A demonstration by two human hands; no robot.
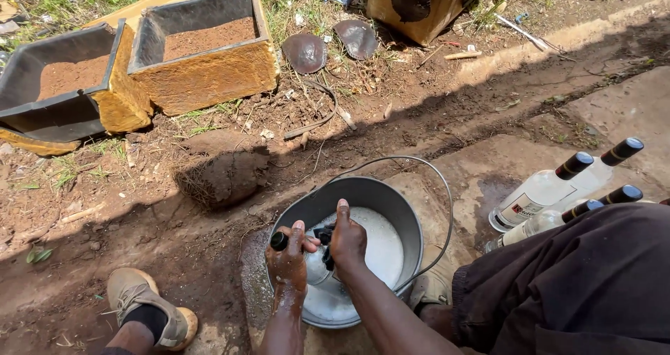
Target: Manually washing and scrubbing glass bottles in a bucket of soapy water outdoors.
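Dark trousers (579,285) fill the near right corner, with a tan shoe (150,306) planted on the dirt to the left. Between them sits a grey bucket (391,201) of soapy water, its wire handle tipped back toward the right. Both hands work over it: the left hand (289,257) has its grip closed around a clear bottle (315,264) with a black cap, held above the suds, and the right hand (347,240) is closed on something dark at the bottle, too small to make out. Right of the bucket, capped bottles (551,187) lie together on the concrete. Two soil-filled boxes (139,69) stand far left.
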